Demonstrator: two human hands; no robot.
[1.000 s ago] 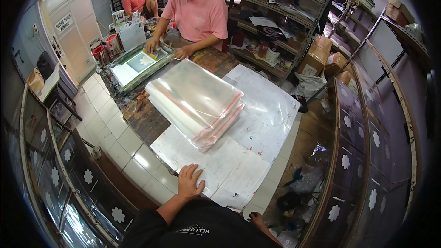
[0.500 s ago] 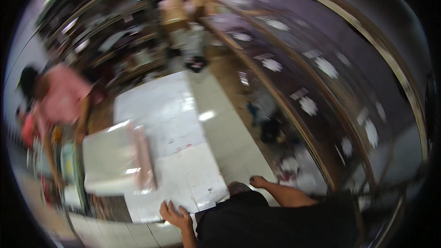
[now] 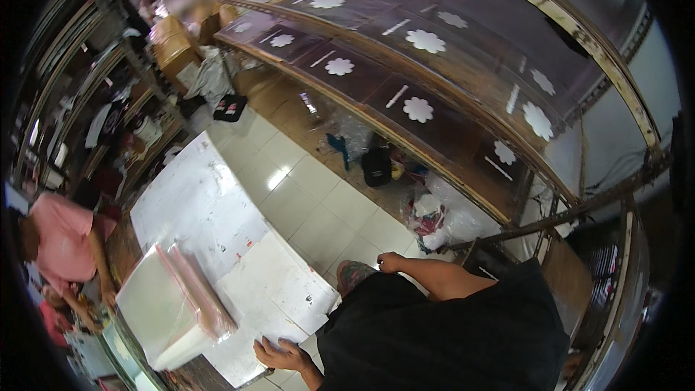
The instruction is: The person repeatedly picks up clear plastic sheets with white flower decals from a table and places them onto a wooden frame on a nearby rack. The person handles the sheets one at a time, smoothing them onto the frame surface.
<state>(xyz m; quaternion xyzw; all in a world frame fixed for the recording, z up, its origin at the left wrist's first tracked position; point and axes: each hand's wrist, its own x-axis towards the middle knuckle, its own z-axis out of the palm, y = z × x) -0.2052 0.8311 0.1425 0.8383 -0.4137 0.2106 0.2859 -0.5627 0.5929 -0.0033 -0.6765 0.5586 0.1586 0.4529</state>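
Observation:
My left hand rests at the near edge of a white board on the table, its fingers spread and nothing held. My right hand is beside my leg, over the tiled floor, with its fingers curled in. What it holds, if anything, is hidden. A thick stack of clear plastic sleeves with pinkish edges lies on the board, to the left of my left hand and apart from it.
On the right, long dark rack shelves carry white flower-shaped pieces. Under them are a black cap and plastic bags. A co-worker in a pink shirt is at the table's left side. Cardboard boxes stand at the back.
My view has swung right, so the table and co-worker appear farther left and the rack fills more of the picture. My left hand stays at the board's edge; my right hand remains curled.

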